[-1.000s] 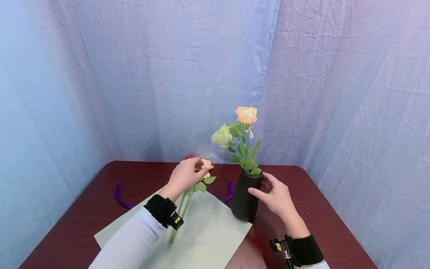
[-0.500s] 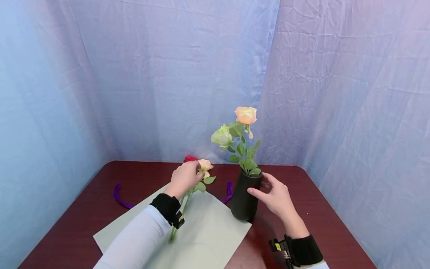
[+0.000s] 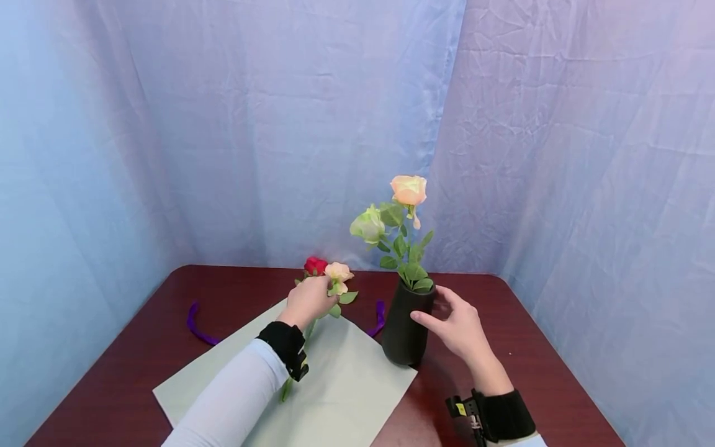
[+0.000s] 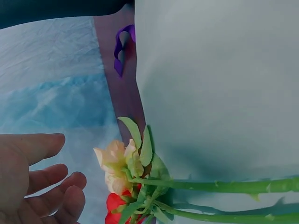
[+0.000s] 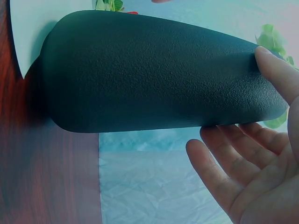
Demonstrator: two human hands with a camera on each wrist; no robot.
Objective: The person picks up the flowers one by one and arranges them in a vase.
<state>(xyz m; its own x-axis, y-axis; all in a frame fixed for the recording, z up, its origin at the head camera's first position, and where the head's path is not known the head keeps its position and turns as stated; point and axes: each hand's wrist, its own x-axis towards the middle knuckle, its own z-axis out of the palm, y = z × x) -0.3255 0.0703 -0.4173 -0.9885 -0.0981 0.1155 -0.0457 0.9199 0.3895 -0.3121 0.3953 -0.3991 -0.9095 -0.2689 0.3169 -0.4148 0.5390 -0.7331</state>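
Note:
A dark textured vase (image 3: pixel 406 332) stands near the right corner of the pale green paper (image 3: pixel 357 379). In it are a peach rose (image 3: pixel 409 190) and a greenish-white rose (image 3: pixel 367 225). My right hand (image 3: pixel 460 326) holds the vase near its mouth, thumb on the near face and fingers at the right side (image 5: pixel 252 154). A cream rose (image 3: pixel 338 272) and a red rose (image 3: pixel 315 266) lie on the paper, stems toward me. Over their upper stems in the head view is my left hand (image 3: pixel 309 301); the left wrist view shows its fingers (image 4: pixel 56 196) loosely bent, apart from the blooms and holding nothing.
Purple ribbon (image 3: pixel 200 332) emerges from under the paper on the left, with another ribbon end (image 3: pixel 380 316) beside the vase. The dark red table (image 3: pixel 536 347) ends just behind the flowers, where a bluish curtain (image 3: pixel 290 155) hangs.
My left hand has moved slightly down from in front of the blooms, uncovering the red rose and more of the cream one. The right hand stays on the vase.

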